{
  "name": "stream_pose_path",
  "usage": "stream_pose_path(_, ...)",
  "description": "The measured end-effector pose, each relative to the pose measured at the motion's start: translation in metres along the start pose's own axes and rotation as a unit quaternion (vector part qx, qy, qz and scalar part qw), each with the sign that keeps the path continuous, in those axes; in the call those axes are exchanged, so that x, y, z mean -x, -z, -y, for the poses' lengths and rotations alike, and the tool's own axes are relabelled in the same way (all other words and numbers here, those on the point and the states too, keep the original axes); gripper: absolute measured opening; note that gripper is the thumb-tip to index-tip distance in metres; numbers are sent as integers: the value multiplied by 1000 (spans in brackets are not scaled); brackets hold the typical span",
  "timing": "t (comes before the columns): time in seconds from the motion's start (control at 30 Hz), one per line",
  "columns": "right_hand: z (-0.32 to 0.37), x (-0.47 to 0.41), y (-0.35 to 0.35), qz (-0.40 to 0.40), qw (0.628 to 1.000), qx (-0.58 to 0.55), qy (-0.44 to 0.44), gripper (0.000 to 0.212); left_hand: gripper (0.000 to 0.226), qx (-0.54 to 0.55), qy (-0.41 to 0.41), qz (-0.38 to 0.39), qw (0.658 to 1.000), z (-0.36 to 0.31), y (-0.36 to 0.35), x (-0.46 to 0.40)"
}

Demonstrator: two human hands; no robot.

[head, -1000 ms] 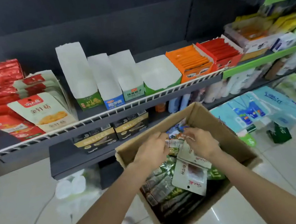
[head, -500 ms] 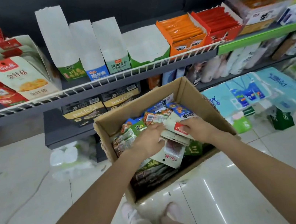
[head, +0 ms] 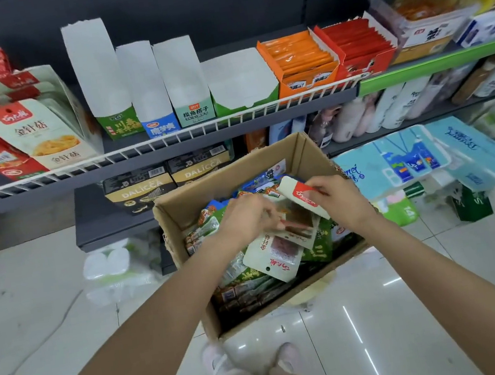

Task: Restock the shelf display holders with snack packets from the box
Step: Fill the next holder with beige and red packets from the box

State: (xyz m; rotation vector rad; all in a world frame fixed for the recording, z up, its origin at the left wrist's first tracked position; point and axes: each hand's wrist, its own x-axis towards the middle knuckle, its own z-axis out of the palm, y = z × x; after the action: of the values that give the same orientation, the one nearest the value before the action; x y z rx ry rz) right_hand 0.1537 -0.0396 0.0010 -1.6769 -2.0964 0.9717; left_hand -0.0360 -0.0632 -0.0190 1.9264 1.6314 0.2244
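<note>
Tiled floor (head: 389,310), box (head: 176,218) below shelf rail (head: 167,140), right hand (head: 344,201) gripping packet (head: 304,196)

- Even, fairly bright indoor light falls from above me; colours look slightly washed.
- The glossy floor tiles (head: 373,313) throw back thin white streaks of glare near my feet.
- Soft, weak shadows sit inside the box (head: 175,211) and under the shelf (head: 169,154).
- The wide lens bends the shelf rail into a curve and stretches my forearms at the bottom corners.
- The far right and left edges are smeared and out of focus; the centre is sharper.
</note>
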Motion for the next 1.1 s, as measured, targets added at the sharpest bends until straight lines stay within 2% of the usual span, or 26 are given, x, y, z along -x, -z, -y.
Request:
stream_pose_path(0.1, 16, -1, 9, -28, 996, -75, 28, 8, 5, 125, -10, -110, 986, -5, 29, 9)
stream_pose_path(0.23, 55, -7, 18, -24, 979, -188, 69, 13, 1, 250, -9, -140, 958, -16, 65, 23)
stream_pose_path(0.33, 88, -11, 23, -31, 963, -255, 85, 18, 6, 297, -3, -195, 935, -17, 92, 35)
stream_pose_path(0.43, 118, -19, 25, -13, 928, -366, 69, 23, 10, 334, -2, -274, 902, -9, 124, 48)
stream_pose_path(0.5, 141, -27, 18, 11, 934, -348, 81, 27, 12, 348, -4, -321, 881, 0, 147, 56)
stream_pose_path(0.6, 182, -39, 3, 7, 949, -295, 107, 18, 18, 333, -14, -361, 871, 20, 180, 62)
stream_pose_path(0.7, 223, -58, -11, -22, 949, -294, 111, 15, 39, 341, 0, -366, 866, 49, 215, 65)
stream_pose_path(0.77, 251, -75, -21, -54, 950, -290, 107, 13, 54, 274, 18, -376, 885, 79, 241, 67)
stream_pose_path(0.87, 290, -102, -36, -101, 944, -293, 109, 16, 78, 74, 62, -348, 933, 138, 281, 72)
stream_pose_path(0.93, 315, -121, -45, -123, 939, -300, 113, 15, 94, -51, 88, -273, 957, 178, 308, 76)
stream_pose_path(1.0, 340, -139, -54, -143, 935, -301, 119, 11, 106, -146, 107, -182, 967, 213, 329, 75)
stream_pose_path(1.1, 373, -163, -69, -162, 926, -315, 129, 11, 113, -194, 113, -80, 971, 250, 347, 66)
